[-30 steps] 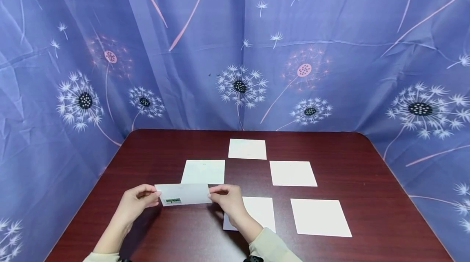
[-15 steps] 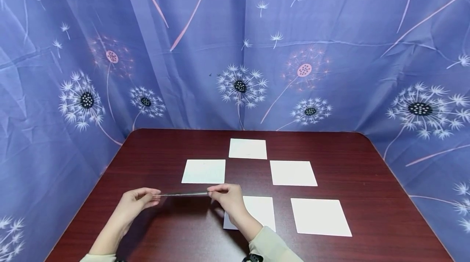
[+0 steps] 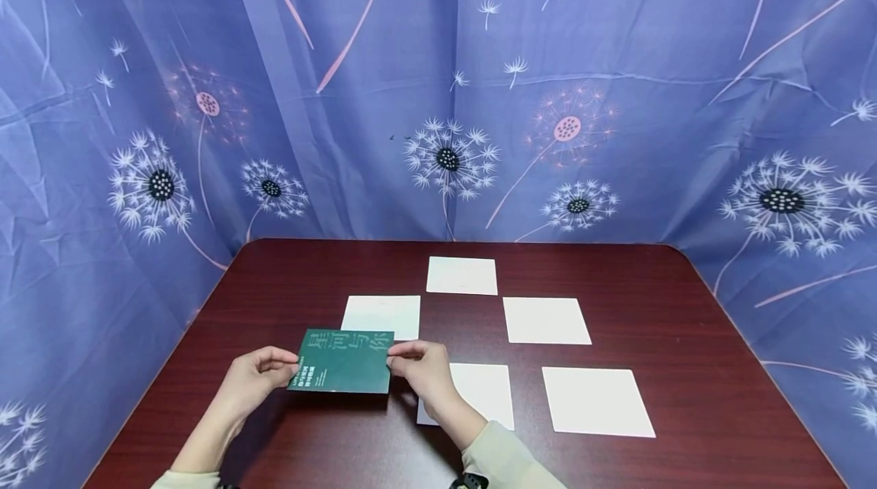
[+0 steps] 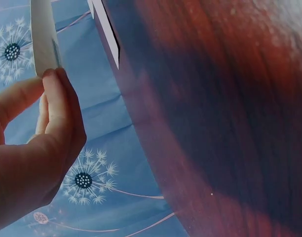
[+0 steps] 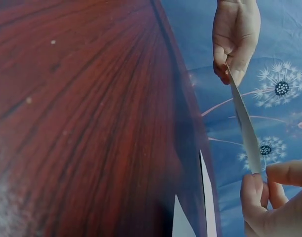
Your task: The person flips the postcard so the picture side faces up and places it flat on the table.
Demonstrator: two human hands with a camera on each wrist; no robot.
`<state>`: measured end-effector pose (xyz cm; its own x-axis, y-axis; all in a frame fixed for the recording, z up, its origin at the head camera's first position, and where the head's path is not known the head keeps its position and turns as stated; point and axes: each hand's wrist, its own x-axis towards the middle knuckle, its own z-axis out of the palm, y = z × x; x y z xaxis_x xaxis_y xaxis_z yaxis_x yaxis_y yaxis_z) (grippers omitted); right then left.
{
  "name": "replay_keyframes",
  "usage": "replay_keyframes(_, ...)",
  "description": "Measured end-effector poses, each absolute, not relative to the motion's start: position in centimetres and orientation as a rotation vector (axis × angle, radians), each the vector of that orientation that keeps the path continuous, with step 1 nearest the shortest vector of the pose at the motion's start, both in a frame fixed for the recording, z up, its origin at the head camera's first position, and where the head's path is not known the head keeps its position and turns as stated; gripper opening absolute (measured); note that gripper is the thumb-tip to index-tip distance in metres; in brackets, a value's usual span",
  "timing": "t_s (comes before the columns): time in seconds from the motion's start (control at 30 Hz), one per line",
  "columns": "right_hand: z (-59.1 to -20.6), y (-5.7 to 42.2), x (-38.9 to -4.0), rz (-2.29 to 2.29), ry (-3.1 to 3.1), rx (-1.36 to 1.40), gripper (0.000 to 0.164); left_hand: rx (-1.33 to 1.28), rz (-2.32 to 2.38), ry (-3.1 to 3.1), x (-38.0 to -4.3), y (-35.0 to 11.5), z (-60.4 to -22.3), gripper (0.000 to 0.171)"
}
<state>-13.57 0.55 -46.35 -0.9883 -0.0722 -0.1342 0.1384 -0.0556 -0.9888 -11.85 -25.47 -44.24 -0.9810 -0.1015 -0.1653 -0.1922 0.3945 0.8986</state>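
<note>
A green postcard (image 3: 346,371) with pale Chinese characters is held level between both hands over the front left of the table. My left hand (image 3: 252,382) pinches its left edge between thumb and fingers. At the opposite edge, my right hand (image 3: 430,384) has the same kind of pinch. Seen from the left wrist, the postcard (image 4: 44,39) shows its whitish underside above the fingertips. In the right wrist view, the thin card (image 5: 245,131) stretches from one hand to the other, clear of the tabletop.
Several white cards lie flat on the dark red table (image 3: 288,276): one at the back (image 3: 462,276), one just behind the postcard (image 3: 380,314), others to the right. A white card (image 3: 486,390) lies partly under my right forearm. A blue dandelion-print curtain (image 3: 384,93) surrounds the table.
The postcard has turned over in my hands: its white side with a small green picture faced me, then it stood edge-on, now the green side shows. Both hands have stayed nearly in place.
</note>
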Motion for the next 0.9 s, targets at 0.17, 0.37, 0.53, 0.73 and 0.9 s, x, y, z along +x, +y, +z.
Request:
replay_keyframes(0.17,-46.1,0.5,-13.4,-2.237,1.987,0.064,0.02,-0.191,1.685,2.522,-11.8,-25.4,-44.6,0.036)
replay_keyframes(0.37,-46.3,0.6,-13.4,-2.209,1.995,0.036,0.034,-0.097,1.604,2.522,-11.8,-25.5,-44.7,0.047)
replay_keyframes(0.53,-46.5,0.6,-13.4,-2.191,2.015,0.035,0.035,-0.082,1.535,2.558,-12.1,-25.2,-45.1,0.044)
replay_keyframes(0.73,-46.7,0.6,-13.4,-2.09,2.086,-0.008,0.04,-0.125,1.465,2.596,-12.6,-24.6,-45.5,0.037)
replay_keyframes(0.9,-47.1,0.8,-13.3,-1.939,2.181,-0.08,0.045,-0.133,1.283,2.701,-12.7,-24.2,-45.7,0.037)
